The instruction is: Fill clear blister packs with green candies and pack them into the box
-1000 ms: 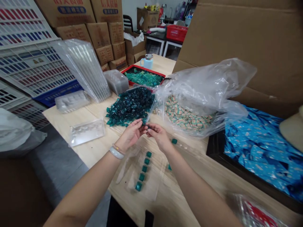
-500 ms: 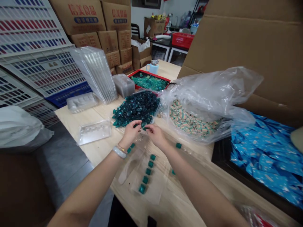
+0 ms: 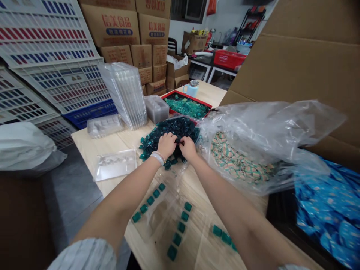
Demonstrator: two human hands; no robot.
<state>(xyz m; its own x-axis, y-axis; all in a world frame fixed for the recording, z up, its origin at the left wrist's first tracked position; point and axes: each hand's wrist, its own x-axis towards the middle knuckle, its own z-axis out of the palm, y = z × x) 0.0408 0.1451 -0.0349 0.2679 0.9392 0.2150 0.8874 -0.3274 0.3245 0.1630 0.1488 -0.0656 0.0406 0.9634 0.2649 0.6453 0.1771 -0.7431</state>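
Note:
A heap of dark teal glossy cubes point(image 3: 156, 134) lies on the wooden table. Both of my hands are at its near edge, close together. My left hand point(image 3: 167, 145) has its fingers bent down into the heap, and what the tips grip is hidden. Opposite it, my right hand point(image 3: 188, 148) pinches thumb and fingers together among the cubes; what lies between them is too small to name. Closer to me, clear plastic trays point(image 3: 157, 221) hold rows of teal cubes point(image 3: 181, 227), one row on the left, one in the middle and one partly behind my right forearm.
A clear bag point(image 3: 239, 157) of striped small pieces stands to the right, beside blue packets point(image 3: 326, 210) in a black tray. Stacked clear trays point(image 3: 125, 95), a red-rimmed tray point(image 3: 209, 106) and a light blue mug point(image 3: 192, 89) stand farther back. A single clear tray point(image 3: 115, 165) lies left.
My hands have moved forward from above the trays into the heap. The view has shifted, and the left and middle rows of cubes now show more fully.

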